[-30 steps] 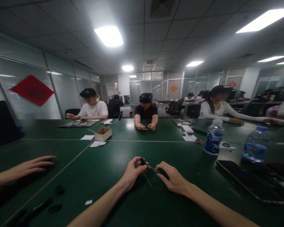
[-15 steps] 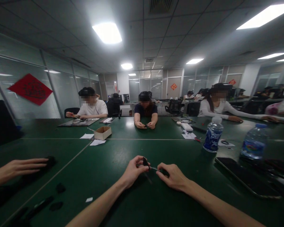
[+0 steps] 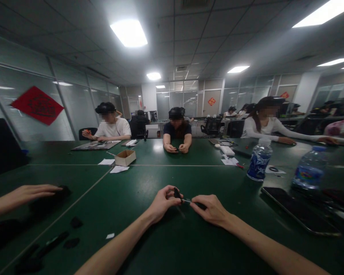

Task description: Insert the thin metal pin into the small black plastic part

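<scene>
Just above the green table [image 3: 149,183], my left hand [image 3: 164,203] pinches a small black part [image 3: 177,193] between thumb and fingers; its exact kind does not show. My right hand [image 3: 210,209] is closed around the dark handle of a screwdriver [image 3: 201,205]. The thin metal shaft points left and meets the black part, though the tip's exact seat is too small to make out. Several black pieces [image 3: 71,243] lie to the left of my left forearm, near a small white scrap [image 3: 110,236].
To the right are a phone [image 3: 299,210], a blue-labelled bottle [image 3: 259,160] and a blue-capped bottle [image 3: 309,168]. A cardboard box [image 3: 125,158] stands on papers ahead. Another person's hand [image 3: 31,196] rests on a dark object at left. Co-workers sit across the table.
The screwdriver and my right hand have come slightly closer to the black part. The camera view has shifted a little. At left, the other person's hand has moved slightly.
</scene>
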The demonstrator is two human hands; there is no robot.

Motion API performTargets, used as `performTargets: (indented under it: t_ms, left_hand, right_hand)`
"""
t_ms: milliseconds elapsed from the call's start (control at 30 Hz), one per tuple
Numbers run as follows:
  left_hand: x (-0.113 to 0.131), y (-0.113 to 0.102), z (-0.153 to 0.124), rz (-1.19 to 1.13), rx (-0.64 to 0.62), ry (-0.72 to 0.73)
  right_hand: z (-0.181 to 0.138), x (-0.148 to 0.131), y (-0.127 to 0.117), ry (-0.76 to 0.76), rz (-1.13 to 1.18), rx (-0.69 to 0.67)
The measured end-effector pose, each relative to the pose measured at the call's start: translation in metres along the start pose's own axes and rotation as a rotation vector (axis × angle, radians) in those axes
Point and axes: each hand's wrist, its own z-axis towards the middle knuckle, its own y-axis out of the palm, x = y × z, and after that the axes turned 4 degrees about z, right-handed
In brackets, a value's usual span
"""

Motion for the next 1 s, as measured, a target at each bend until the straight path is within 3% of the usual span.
performTargets:
  t_ms: [1000]
  left_hand:
    - [-0.0002, -0.0015, -0.0006, -0.081, -0.004, -0.023]
  right_hand:
    - [-0.0019, 0.0019, 0.0007, -0.105, -0.095, 0.014]
